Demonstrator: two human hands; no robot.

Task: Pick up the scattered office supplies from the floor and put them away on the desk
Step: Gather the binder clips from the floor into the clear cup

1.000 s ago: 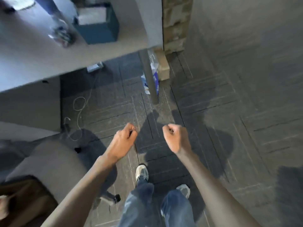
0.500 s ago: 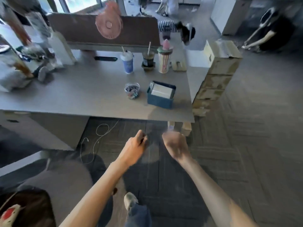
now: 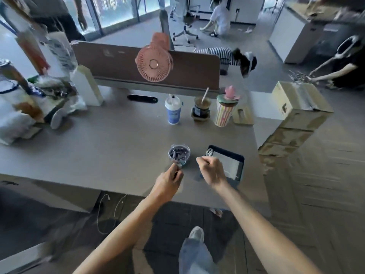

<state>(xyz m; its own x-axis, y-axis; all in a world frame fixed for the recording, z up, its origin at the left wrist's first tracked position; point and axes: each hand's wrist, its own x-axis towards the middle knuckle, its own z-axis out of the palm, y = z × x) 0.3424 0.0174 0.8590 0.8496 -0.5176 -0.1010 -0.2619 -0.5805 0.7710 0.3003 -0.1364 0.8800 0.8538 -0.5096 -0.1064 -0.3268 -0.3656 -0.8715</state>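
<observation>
Office supplies (image 3: 179,152), a jumble of small dark clips, fill a clear cup (image 3: 169,154) that stands on the grey surface (image 3: 118,151) near its near edge. Just right of the cup lies a dark blue tray (image 3: 240,162) with a white pad (image 3: 227,164) in it and a pale looped item at its far left corner.

The left hand (image 3: 168,181) reaches over the near edge of the surface, fingers curled narrow, and pinches a small blue-and-white piece (image 3: 180,165) right at the near rim of the cup. The right hand (image 3: 212,171) hovers over the left end of the tray with its fingers curled into a loose fist; I cannot tell whether anything is inside it. The two hands are near each other but apart.

Farther back on the surface stand a blue-and-white drink cup (image 3: 173,113), a dark drink (image 3: 201,107) with a straw, and a striped cup (image 3: 224,116) with a pink topper, in a row left to right. A pink fan (image 3: 153,65) hangs on the brown divider (image 3: 118,62) at the far edge. Stacked cardboard boxes (image 3: 296,109) stand at the right end of the surface. On the carpeted floor (image 3: 316,204) below, a thin white cable (image 3: 104,212) curls under the near edge, and one pale shoe (image 3: 196,233) shows between the forearms.
</observation>
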